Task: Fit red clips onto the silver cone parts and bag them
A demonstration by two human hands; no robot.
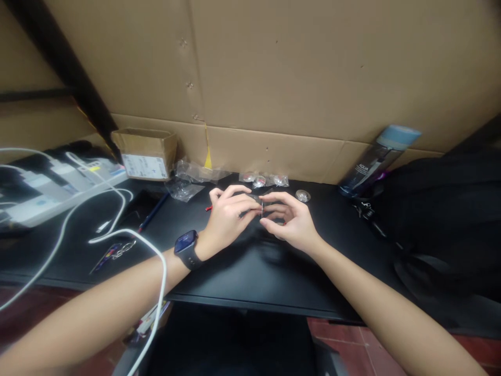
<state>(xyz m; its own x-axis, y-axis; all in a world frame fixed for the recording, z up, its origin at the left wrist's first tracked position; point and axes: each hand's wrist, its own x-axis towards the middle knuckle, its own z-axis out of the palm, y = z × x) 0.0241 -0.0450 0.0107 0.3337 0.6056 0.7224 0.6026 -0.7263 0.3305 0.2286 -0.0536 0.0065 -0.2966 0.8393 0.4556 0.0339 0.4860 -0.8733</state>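
Observation:
Over the black desk (250, 277), my left hand (230, 214) and my right hand (293, 216) meet at a thin, shiny disc (262, 209) seen edge-on. My left fingertips and thumb close on it from the left. From the right, my right thumb and fingers curl around its edge; its face is hidden. Just beyond my right hand lies a small round shiny piece (302, 196). Small clear packets (259, 181) with round pieces inside rest behind my hands. A small red item (209, 208) shows beside my left hand.
Crumpled clear wrappers (186, 190) lie before an open cardboard box (144, 156). At left are a power strip (43, 201) and a white cable (152, 243) crossing over my left forearm. A bottle (376, 162) and a black bag (442, 224) stand right. Cardboard walls the back.

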